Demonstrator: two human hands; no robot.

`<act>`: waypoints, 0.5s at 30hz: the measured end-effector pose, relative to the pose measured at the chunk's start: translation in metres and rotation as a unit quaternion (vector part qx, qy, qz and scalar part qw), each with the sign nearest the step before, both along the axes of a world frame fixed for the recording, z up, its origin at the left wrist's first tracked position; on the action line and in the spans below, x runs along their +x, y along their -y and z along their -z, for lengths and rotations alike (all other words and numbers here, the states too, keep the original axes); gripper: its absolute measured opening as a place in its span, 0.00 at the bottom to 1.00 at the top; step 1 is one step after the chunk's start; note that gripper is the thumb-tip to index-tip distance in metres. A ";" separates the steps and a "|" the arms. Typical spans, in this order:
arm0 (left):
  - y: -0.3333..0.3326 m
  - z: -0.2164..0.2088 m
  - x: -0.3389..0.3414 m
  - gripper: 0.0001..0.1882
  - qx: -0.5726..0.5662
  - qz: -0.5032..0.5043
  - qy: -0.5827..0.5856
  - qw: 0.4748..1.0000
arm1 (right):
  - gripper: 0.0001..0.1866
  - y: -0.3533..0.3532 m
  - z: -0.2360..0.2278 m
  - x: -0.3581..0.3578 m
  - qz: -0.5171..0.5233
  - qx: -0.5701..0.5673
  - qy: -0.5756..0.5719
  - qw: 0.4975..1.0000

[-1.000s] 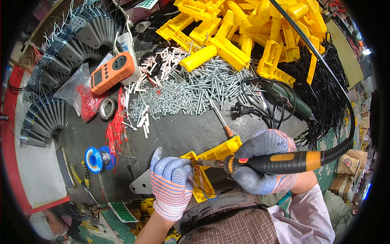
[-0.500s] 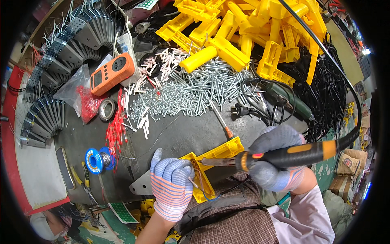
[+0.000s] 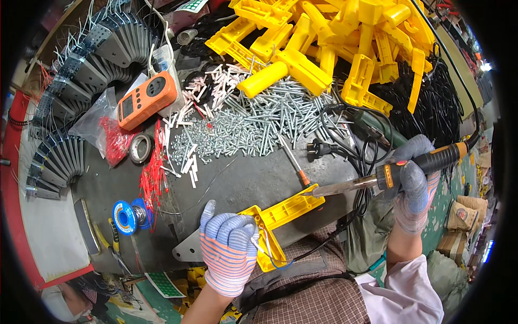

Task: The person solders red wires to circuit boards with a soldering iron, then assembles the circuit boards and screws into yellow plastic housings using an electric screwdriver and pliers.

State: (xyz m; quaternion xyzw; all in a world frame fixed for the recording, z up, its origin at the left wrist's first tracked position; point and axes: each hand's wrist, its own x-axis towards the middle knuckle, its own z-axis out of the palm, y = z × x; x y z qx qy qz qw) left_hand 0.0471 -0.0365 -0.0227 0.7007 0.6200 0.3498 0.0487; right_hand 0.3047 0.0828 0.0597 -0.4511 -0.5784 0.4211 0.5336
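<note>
My left hand, in a striped knit glove, is closed on a yellow plastic handle shell at the front edge of the table. Thin wires run inside the shell beside its fingertips, and a black cable leads off to the right. What those fingertips pinch is hidden. My gloved right hand grips a soldering iron by its black and orange handle. The iron's long metal tip points left, over the right end of the shell. A screwdriver lies just behind the shell.
Piled screws cover the middle back, with yellow shells behind. A blue solder spool, red wires and an orange meter stand left. Metal plates line the far left. A green power tool and black plug lie right.
My right hand has lifted the soldering iron up and to the right, its tip leaving the wires by my left fingers. The left hand and shell have barely moved.
</note>
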 end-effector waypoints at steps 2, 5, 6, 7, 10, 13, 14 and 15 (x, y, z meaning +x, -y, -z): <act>0.000 0.001 0.000 0.10 0.001 -0.002 0.000 1.000 | 0.16 0.001 -0.005 -0.006 -0.006 -0.036 -0.017 0.999; 0.000 0.001 0.001 0.10 0.006 -0.005 0.003 1.000 | 0.17 -0.001 -0.001 -0.011 0.007 0.010 -0.011 1.000; 0.000 0.000 0.002 0.10 0.006 -0.006 0.004 1.000 | 0.17 0.000 -0.003 -0.013 0.007 0.010 -0.011 1.000; 0.000 0.000 0.002 0.10 0.006 -0.007 0.005 1.000 | 0.16 0.001 -0.006 -0.016 -0.015 0.009 -0.012 1.000; 0.000 -0.001 0.001 0.10 0.004 -0.001 0.004 1.000 | 0.15 0.002 -0.007 -0.021 -0.048 -0.002 -0.013 0.999; 0.000 -0.001 0.001 0.10 0.003 -0.001 -0.001 1.000 | 0.14 0.006 -0.011 -0.026 -0.060 -0.025 -0.008 0.998; 0.000 -0.001 0.001 0.10 0.003 -0.001 -0.001 1.000 | 0.13 0.008 -0.013 -0.027 -0.062 -0.038 -0.004 0.997; 0.000 -0.001 0.001 0.10 0.001 -0.002 0.001 1.000 | 0.13 0.008 -0.013 -0.028 -0.062 -0.038 -0.004 0.997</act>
